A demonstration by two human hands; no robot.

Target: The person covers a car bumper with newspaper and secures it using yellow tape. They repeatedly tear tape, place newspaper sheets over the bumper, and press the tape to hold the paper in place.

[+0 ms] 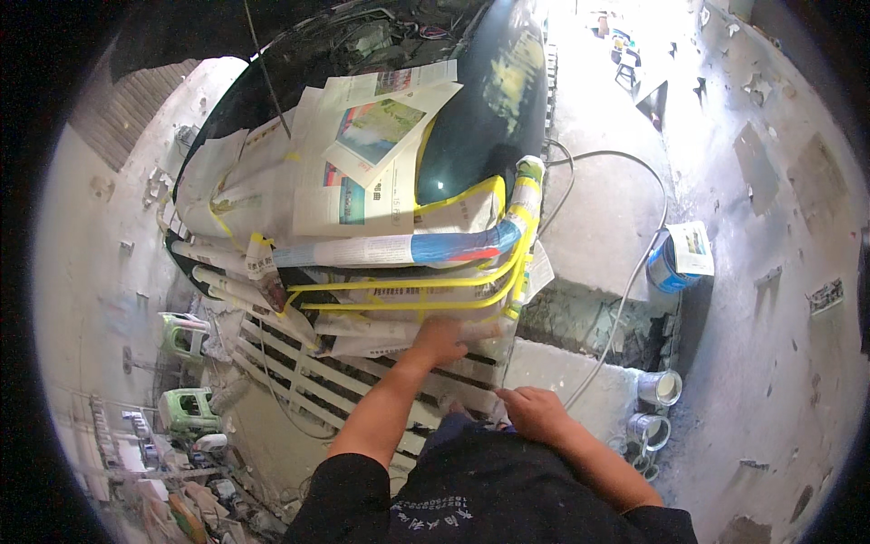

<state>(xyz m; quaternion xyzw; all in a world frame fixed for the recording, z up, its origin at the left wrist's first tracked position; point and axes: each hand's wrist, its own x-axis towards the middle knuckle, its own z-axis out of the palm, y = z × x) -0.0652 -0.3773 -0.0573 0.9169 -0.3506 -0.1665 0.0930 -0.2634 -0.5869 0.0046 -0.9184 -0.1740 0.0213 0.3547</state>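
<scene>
A dark car front [480, 100] stands before me, its nose wrapped in sheets of newspaper [362, 181] held by strips of yellow tape [408, 286]. My left hand [441, 340] lies flat, fingers spread, on the papered bumper just under the lowest tape lines. My right hand [533, 412] sits lower and closer to my body, fingers curled at the paper's lower edge; whether it pinches anything is unclear. Below the paper, the white slatted grille [299, 376] shows.
A blue-and-white paint can [675, 263] with a paper on it stands on the concrete ledge at right, with small open tins [657, 388] below. Grey hoses [625, 281] loop across the floor. Green plastic stools [186, 408] and clutter lie at left.
</scene>
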